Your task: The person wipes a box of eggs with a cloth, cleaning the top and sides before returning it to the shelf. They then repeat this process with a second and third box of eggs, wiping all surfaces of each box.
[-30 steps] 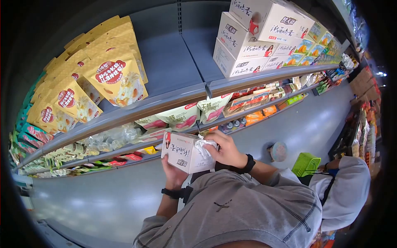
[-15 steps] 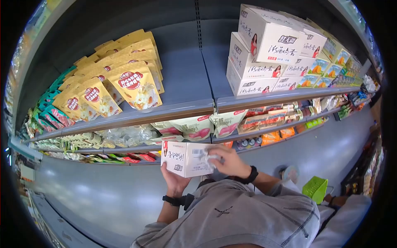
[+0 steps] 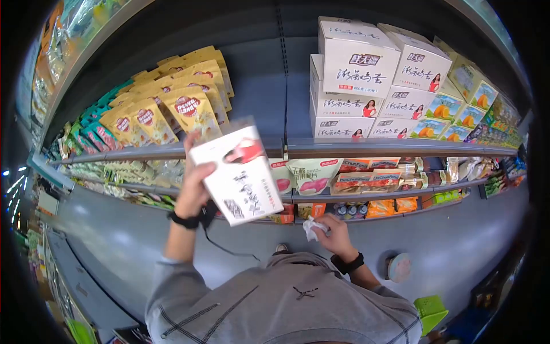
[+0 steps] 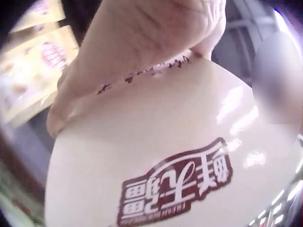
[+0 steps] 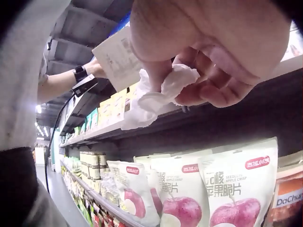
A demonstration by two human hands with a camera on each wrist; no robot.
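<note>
My left hand (image 3: 196,179) grips a white carton (image 3: 240,172) with dark lettering and a red picture, holding it tilted in front of the shelf's edge. Close up in the left wrist view, the carton (image 4: 156,142) shows a dark brown logo, and the fingers lie across its edge. Lower and to the right, my right hand (image 3: 337,235) pinches a crumpled white tissue (image 3: 314,228). The right wrist view shows that tissue (image 5: 158,94) between thumb and curled fingers, with the carton (image 5: 117,59) farther off in the left hand.
White cartons (image 3: 361,63) stand stacked on the upper shelf (image 3: 252,137) at right, beside boxes with orange pictures (image 3: 432,127). Yellow pouches (image 3: 192,109) fill its left. Apple crisp bags (image 3: 314,175) line the shelf below. A round stool (image 3: 399,268) and a green basket (image 3: 431,314) stand on the floor.
The left hand has carried the carton up and left, turning it. The right hand with the tissue has come away from the carton, down and to the right. The head view has shifted.
</note>
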